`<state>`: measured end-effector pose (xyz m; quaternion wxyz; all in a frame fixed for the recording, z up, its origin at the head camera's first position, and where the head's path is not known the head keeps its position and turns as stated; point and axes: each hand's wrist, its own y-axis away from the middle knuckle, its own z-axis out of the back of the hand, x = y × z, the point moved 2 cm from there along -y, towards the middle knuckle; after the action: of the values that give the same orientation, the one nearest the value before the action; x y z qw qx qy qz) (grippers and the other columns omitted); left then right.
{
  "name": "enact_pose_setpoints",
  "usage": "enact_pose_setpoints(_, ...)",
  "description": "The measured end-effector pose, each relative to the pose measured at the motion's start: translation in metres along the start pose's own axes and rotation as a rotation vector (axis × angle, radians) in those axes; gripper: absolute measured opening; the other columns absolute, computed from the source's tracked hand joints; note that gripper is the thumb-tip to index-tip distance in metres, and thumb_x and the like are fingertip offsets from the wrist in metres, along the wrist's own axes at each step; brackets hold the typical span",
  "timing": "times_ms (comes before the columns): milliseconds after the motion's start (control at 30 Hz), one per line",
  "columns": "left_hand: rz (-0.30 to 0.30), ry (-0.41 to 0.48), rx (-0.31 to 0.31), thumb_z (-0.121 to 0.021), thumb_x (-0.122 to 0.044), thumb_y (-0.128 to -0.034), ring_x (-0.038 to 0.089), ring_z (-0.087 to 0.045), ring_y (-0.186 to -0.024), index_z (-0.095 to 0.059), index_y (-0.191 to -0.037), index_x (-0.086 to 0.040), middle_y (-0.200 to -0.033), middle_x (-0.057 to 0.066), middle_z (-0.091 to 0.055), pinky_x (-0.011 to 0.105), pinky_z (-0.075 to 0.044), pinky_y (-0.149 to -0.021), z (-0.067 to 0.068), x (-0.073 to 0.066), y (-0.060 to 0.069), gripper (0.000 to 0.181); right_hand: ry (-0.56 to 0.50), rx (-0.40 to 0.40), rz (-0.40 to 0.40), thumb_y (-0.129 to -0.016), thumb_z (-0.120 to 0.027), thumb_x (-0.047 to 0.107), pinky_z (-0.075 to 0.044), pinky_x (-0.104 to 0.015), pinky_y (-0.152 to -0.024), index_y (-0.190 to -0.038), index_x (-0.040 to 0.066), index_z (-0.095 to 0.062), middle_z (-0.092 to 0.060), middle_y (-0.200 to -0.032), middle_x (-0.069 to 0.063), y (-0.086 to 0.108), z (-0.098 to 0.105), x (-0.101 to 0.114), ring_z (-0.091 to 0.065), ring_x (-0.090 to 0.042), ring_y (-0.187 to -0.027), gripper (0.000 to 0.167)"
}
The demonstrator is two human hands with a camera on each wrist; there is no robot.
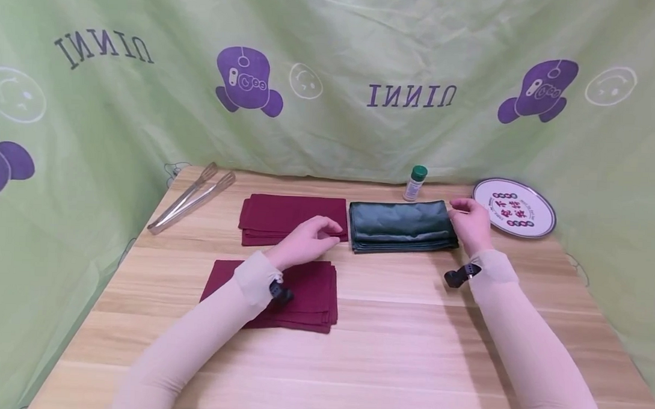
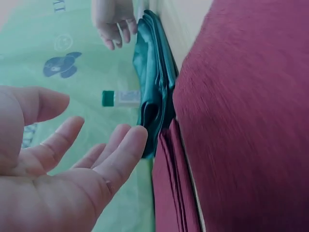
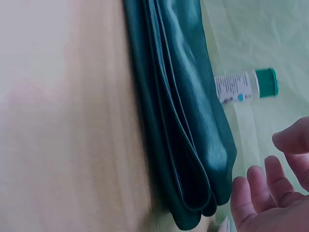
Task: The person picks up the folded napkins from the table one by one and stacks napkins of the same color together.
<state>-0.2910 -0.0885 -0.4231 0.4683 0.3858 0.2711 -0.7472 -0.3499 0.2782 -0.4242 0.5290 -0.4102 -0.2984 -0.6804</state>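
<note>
A folded dark green satiny cloth (image 1: 403, 222) lies at the back of the table, its layered edges and rounded fold showing in the right wrist view. My right hand (image 1: 472, 224) is at its right end with loosely bent fingers (image 3: 258, 188) and nothing between them; whether a fingertip touches the cloth I cannot tell. My left hand (image 1: 307, 241) hovers with thumb and fingers apart, holding nothing. Behind it is a folded burgundy cloth (image 1: 295, 209), left of the green one. A second folded burgundy cloth (image 1: 308, 294) lies nearer, partly hidden under my left wrist.
Metal tongs (image 1: 189, 199) lie at the back left. A small bottle with a green cap (image 1: 414, 183) stands behind the green cloth. A white plate with a dark rim (image 1: 538, 209) sits at the back right. A printed green curtain (image 1: 340, 139) hangs around the wooden table (image 1: 398, 351).
</note>
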Motion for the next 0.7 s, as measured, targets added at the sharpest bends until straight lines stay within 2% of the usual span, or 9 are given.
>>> enact_pose_setpoints(133, -0.01, 0.033, -0.023, -0.064, -0.017, -0.0946, 0.017, -0.062, -0.098, -0.065, -0.116, -0.007, -0.116, 0.004, -0.062, 0.033, -0.051, -0.082, 0.017, 0.006, 0.024, 0.024, -0.005, 0.039, 0.036, -0.094, -0.056, 0.009, -0.044, -0.025, -0.08, -0.127, -0.004, -0.057, -0.057, -0.119, -0.015, 0.012, -0.005, 0.005, -0.052, -0.016, -0.098, 0.035)
enact_pose_setpoints(200, -0.008, 0.047, -0.041, -0.065, -0.016, -0.095, 0.018, -0.064, -0.096, -0.066, -0.115, -0.009, -0.114, 0.005, -0.064, 0.033, -0.052, -0.078, 0.026, 0.01, 0.035, 0.021, -0.045, 0.063, 0.061, -0.095, -0.055, 0.009, -0.048, -0.027, -0.079, -0.126, -0.005, -0.056, -0.056, -0.115, -0.013, 0.021, -0.01, 0.009, -0.052, -0.013, -0.094, 0.034)
enact_pose_setpoints(333, -0.003, 0.109, -0.07, -0.065, -0.015, -0.0952, 0.029, -0.067, -0.095, -0.065, -0.113, -0.008, -0.11, 0.011, -0.067, 0.035, -0.054, -0.079, 0.042, 0.016, 0.056, 0.019, -0.119, 0.179, 0.111, -0.097, -0.054, 0.007, -0.053, -0.031, -0.081, -0.125, -0.01, -0.053, -0.055, -0.111, -0.017, 0.045, -0.027, 0.021, -0.054, -0.013, -0.09, 0.033)
enact_pose_setpoints(433, 0.005, 0.152, -0.082, -0.064, -0.014, -0.0959, 0.035, -0.066, -0.096, -0.064, -0.113, -0.006, -0.108, 0.016, -0.066, 0.035, -0.054, -0.081, 0.051, 0.023, 0.07, 0.019, -0.136, 0.271, 0.142, -0.097, -0.055, 0.005, -0.055, -0.033, -0.08, -0.122, -0.01, -0.055, -0.058, -0.108, -0.023, 0.066, -0.047, 0.03, -0.058, -0.017, -0.087, 0.03)
enact_pose_setpoints(600, 0.042, 0.19, -0.122, -0.061, -0.013, -0.0977, 0.037, -0.066, -0.096, -0.062, -0.115, -0.002, -0.108, 0.023, -0.065, 0.035, -0.054, -0.083, 0.067, 0.037, 0.095, 0.021, -0.09, 0.399, 0.206, -0.094, -0.058, 0.006, -0.055, -0.036, -0.075, -0.115, -0.004, -0.062, -0.064, -0.101, -0.024, 0.097, -0.083, 0.041, -0.062, -0.027, -0.084, 0.023)
enact_pose_setpoints(700, 0.085, 0.183, -0.165, -0.059, -0.013, -0.0988, 0.035, -0.068, -0.095, -0.06, -0.118, 0.002, -0.107, 0.022, -0.067, 0.035, -0.054, -0.085, 0.078, 0.05, 0.114, 0.025, -0.002, 0.477, 0.277, -0.093, -0.061, 0.007, -0.052, -0.035, -0.073, -0.111, 0.001, -0.065, -0.066, -0.096, -0.015, 0.115, -0.1, 0.047, -0.061, -0.025, -0.083, 0.02)
